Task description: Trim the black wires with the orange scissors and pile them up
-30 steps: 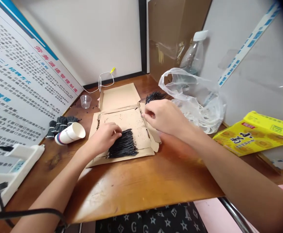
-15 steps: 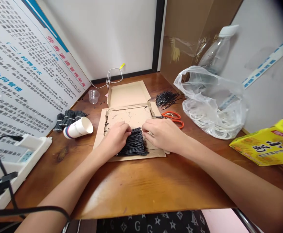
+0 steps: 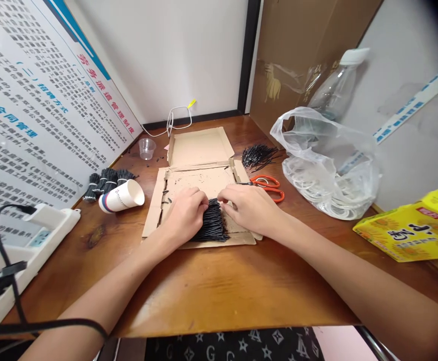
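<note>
A dense row of thin black strands [image 3: 214, 225], like short wires, lies side by side near the front of an opened cardboard box [image 3: 199, 178]. My left hand [image 3: 188, 213] rests over the left part of the row, its fingers curled and the fingertips pressed together at the upper edge. At the upper right end my right hand [image 3: 254, 208] is closed, with thumb and forefinger pinched close to the strand ends. Whatever sits between the fingertips of either hand is too small or too hidden to make out. Dark crumbs are scattered on the cardboard.
Orange-handled scissors [image 3: 269, 188] lie beyond my right hand, near a loose heap of black strands [image 3: 258, 156]. Tied black bundles [image 3: 108, 181], a tipped paper cup [image 3: 123, 197] and a power strip [image 3: 49, 235] are at left. A plastic bag [image 3: 327, 175] and yellow packet [image 3: 414, 225] stand right.
My left hand has shifted slightly right and now covers more of the row's left side. The right hand has barely moved. The view has tilted a little.
</note>
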`<control>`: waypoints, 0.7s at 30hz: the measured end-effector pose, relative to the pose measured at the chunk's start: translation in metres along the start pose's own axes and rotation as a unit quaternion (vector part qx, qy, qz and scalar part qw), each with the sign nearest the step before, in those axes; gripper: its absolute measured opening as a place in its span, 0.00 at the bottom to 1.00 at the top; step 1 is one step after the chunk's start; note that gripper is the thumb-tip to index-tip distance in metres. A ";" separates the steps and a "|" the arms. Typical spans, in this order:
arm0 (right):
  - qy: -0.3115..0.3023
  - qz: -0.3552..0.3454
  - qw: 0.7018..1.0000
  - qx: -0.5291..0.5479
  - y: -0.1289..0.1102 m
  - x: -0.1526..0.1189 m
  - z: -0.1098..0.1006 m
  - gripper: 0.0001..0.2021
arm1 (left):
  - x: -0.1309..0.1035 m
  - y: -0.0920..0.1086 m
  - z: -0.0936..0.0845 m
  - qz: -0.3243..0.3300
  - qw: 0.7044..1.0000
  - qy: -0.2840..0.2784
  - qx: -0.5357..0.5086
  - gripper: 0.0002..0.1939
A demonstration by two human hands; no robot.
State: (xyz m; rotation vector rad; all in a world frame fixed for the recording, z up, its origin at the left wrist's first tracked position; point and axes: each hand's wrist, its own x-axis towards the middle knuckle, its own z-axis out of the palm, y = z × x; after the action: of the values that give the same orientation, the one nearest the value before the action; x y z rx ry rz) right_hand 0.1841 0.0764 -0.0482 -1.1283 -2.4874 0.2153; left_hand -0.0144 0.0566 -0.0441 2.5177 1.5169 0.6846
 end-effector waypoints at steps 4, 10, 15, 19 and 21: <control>0.072 -0.030 0.991 0.112 -0.003 -0.001 -0.007 0.05 | -0.006 0.013 -0.009 -0.010 0.997 0.036 -0.066 0.08; 0.115 -0.037 0.961 0.249 -0.010 -0.002 -0.010 0.05 | -0.008 0.012 -0.008 0.040 0.993 0.084 -0.078 0.06; 0.116 -0.033 0.961 0.248 -0.010 -0.001 0.003 0.07 | -0.003 0.001 -0.004 0.093 0.990 0.055 -0.092 0.05; 0.127 -0.013 0.963 0.240 -0.009 -0.002 0.000 0.07 | -0.001 -0.004 -0.011 0.102 0.988 0.040 -0.112 0.01; 0.136 0.015 0.952 0.274 -0.007 -0.002 -0.008 0.07 | 0.000 -0.008 -0.015 0.083 0.990 0.042 -0.109 0.02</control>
State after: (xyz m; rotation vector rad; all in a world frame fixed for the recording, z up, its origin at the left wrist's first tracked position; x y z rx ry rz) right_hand 0.1838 0.0705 -0.0393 -0.8857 -1.9857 0.6652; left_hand -0.0276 0.0590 -0.0339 2.4932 1.1911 0.9354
